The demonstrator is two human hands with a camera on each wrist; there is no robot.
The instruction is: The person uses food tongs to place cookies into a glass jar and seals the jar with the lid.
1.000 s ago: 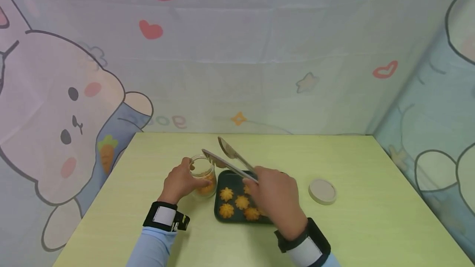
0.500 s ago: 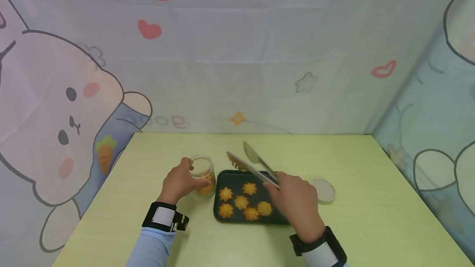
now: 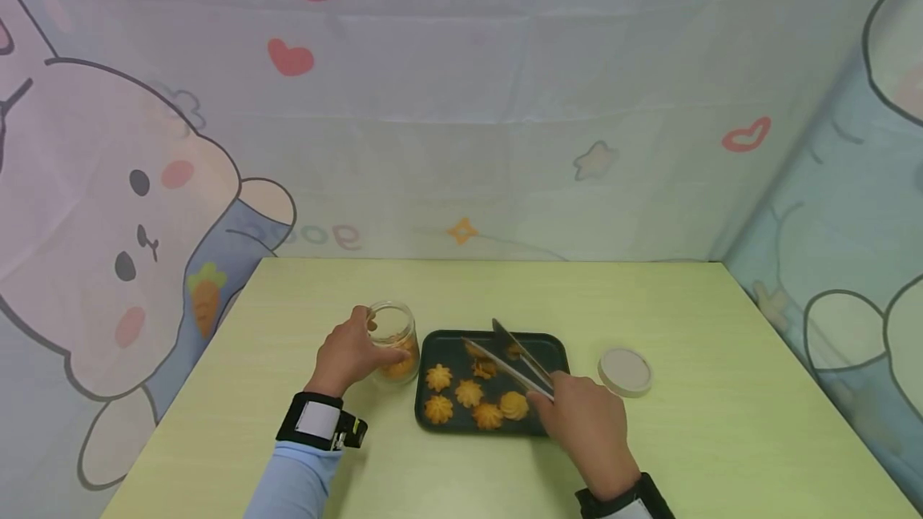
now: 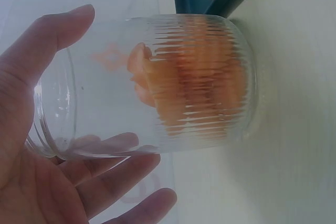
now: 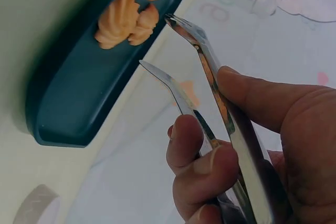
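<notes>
My left hand (image 3: 348, 355) grips a clear glass jar (image 3: 401, 336), its thumb and fingers on either side near the mouth. Piped cookies (image 4: 202, 77) fill the jar's ribbed lower part in the left wrist view. With my right hand (image 3: 587, 427) I hold metal tongs (image 5: 244, 140), fingers curled round their arms. The tongs' tips stand apart over the back of a dark green tray (image 5: 79, 103). Nothing sits between those tips in the right wrist view. Several golden star-shaped cookies (image 3: 469, 393) lie on the tray, mostly toward its left half.
A pale round lid (image 3: 625, 372) lies on the light yellow table (image 3: 721, 439), to the right of the tray. The jar stands just left of the tray. Behind the table hangs a cartoon-printed cloth (image 3: 461, 102).
My right hand has carried the tongs from above the jar rightward, then down over the tray. The left hand has stayed on the jar.
</notes>
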